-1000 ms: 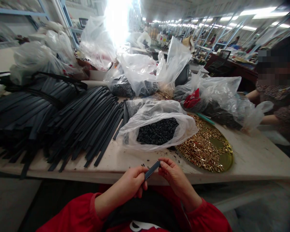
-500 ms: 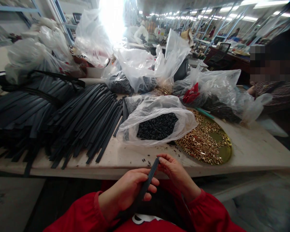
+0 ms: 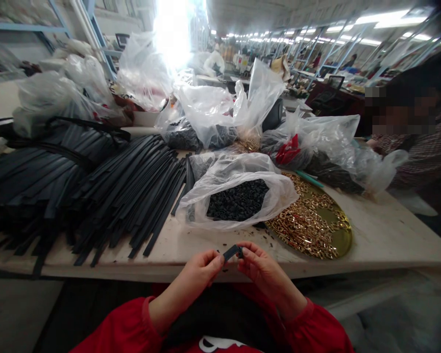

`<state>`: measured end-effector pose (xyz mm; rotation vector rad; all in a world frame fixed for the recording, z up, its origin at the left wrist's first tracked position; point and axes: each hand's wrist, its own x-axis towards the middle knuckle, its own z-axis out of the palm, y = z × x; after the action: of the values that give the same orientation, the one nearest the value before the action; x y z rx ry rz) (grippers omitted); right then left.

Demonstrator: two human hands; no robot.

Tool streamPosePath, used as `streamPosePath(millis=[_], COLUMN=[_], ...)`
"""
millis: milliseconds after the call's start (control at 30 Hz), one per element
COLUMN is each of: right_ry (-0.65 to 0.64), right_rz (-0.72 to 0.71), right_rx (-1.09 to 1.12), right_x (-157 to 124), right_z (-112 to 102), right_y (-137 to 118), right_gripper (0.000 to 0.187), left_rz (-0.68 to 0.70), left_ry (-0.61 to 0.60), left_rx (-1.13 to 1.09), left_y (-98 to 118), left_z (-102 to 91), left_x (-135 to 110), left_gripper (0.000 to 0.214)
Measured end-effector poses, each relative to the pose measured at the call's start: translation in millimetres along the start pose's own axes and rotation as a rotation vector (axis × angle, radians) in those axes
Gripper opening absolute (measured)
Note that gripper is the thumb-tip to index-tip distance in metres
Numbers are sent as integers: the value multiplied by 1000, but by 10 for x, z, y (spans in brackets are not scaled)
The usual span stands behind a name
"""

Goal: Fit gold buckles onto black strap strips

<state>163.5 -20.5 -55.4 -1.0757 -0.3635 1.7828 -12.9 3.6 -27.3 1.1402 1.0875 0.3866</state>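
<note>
Both of my hands meet just in front of the table's near edge. My left hand (image 3: 202, 270) pinches a black strap (image 3: 232, 252) near its tip. My right hand (image 3: 260, 269) pinches the same tip from the other side; I cannot make out whether it also holds a small loop. Only a short end of the strap shows between the fingers. Just beyond the hands lies an open clear bag of small black loops (image 3: 238, 200), with a few loose black bits scattered on the table (image 3: 382, 240) before it.
A big pile of long black straps (image 3: 106, 186) covers the table's left half. A gold round tray of gold metal pieces (image 3: 316, 223) sits at right. Several more plastic bags (image 3: 213, 113) stand behind. Another person (image 3: 419, 147) sits at the far right.
Half a second ago the strap stood long and steep through my left fingers. Now only its short end shows, and both hands pinch it close together.
</note>
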Motion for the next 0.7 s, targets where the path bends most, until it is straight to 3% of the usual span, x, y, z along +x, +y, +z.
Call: streamPosePath(millis=[167,300,567,700], right_ry=[45,63,92,143], right_rz=[-46,-115,-123,-257], right_rx=[-78,-243,-183,-369], right_x=[-26,-54,-44,-73], right_z=[36,70,60,46], right_y=[30,92,223,257], right_gripper=[26,28,29,27], left_rz=[189,276,299,307], left_ry=[97,82,134,146], left_rx=[341,485,614,631], left_y=[9,15,-13,-58], left_z=[34,84,146,160], left_x=[-10,-21,-6,-23], left_gripper=[24,27,26,25])
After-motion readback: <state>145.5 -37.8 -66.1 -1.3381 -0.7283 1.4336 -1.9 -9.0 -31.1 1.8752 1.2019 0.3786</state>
